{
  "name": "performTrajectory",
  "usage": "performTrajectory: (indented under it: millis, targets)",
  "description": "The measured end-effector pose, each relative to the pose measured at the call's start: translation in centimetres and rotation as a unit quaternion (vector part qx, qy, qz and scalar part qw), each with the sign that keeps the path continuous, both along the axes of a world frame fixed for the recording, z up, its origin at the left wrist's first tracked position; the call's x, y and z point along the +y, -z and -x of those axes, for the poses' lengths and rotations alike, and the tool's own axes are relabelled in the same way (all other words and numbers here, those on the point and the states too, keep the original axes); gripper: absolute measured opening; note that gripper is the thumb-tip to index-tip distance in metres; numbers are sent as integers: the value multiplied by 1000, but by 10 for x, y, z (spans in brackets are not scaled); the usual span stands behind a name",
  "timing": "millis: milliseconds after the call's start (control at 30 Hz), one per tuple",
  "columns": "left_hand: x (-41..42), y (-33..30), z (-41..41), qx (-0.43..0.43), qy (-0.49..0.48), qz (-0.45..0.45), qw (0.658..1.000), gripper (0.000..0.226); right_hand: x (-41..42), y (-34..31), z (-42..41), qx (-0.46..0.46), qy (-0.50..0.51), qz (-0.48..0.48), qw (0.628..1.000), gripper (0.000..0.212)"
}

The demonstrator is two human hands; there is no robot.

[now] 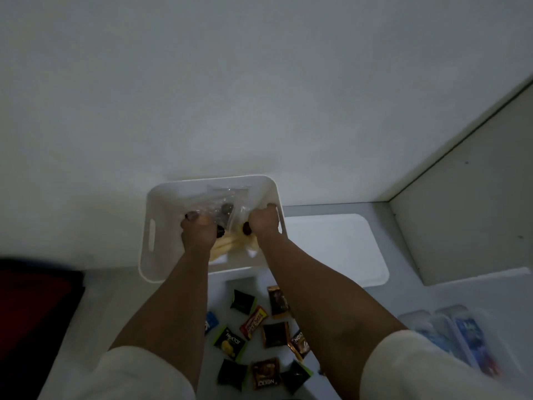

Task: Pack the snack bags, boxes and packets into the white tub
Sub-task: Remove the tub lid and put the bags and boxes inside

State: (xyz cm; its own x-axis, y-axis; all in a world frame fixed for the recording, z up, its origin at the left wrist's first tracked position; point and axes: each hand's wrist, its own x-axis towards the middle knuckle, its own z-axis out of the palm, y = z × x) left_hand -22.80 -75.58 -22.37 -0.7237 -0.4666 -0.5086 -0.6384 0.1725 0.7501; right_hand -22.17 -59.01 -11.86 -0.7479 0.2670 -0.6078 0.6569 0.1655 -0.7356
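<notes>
The white tub [150, 203] stands against the wall, with clear plastic bags [222, 197] of dark and yellow snacks inside. Both my hands reach into it. My left hand [199, 229] grips one clear bag near the middle of the tub. My right hand [264, 223] holds another clear bag by the tub's right wall. Several small snack packets lie loose on the surface in front of the tub, between my forearms: dark Nextar packets [230, 342], a red packet [253, 321] and brown packets [277, 301].
A white lid or tray [340, 249] lies right of the tub. A clear box with blue packets [464, 339] sits at the far right. A dark red object [37, 307] is at the left edge. A blue packet [210, 321] peeks out beside my left arm.
</notes>
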Motion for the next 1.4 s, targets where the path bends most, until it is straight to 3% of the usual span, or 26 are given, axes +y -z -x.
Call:
performTrajectory:
  millis: [67,167,267,367,533,800,967,1067,1167,1267,1333,1400]
  targets:
    - [-2,7,-3,2,3,12,1000,60,7,-19,-10,11,-30,-9,999,45]
    - [17,-62,-30,19,-9,15,1000,52,17,-42,-27,50,-50,-11,997,50]
    - [49,-128,-61,57,-23,5,998,68,33,-59,-45,110,-58,-7,992,48]
    - [88,-158,-78,92,30,12,995,42,64,-70,-65,168,-43,-14,985,35]
    - [174,-179,-107,132,129,1,983,22,146,-77,-114,211,-12,-65,975,26]
    - [315,-138,-162,54,292,-58,953,12,328,-24,-202,137,43,-171,975,21]
    - [399,-90,-204,-4,327,-32,945,6,449,16,-263,65,41,-243,967,23]
    - [441,-65,-235,-66,341,-13,938,22,511,39,-287,13,14,-289,957,33]
    - [467,-33,-264,-116,322,3,940,48,557,58,-304,-59,-10,-322,945,50]
    - [480,-1,-291,-156,267,-46,950,65,588,77,-320,-140,-2,-294,946,60]
    - [492,-16,-308,-171,243,-64,953,62,603,91,-329,-150,-15,-250,956,61]
    - [502,-21,-316,-175,215,-75,958,51,615,99,-336,-118,-39,-229,965,48]
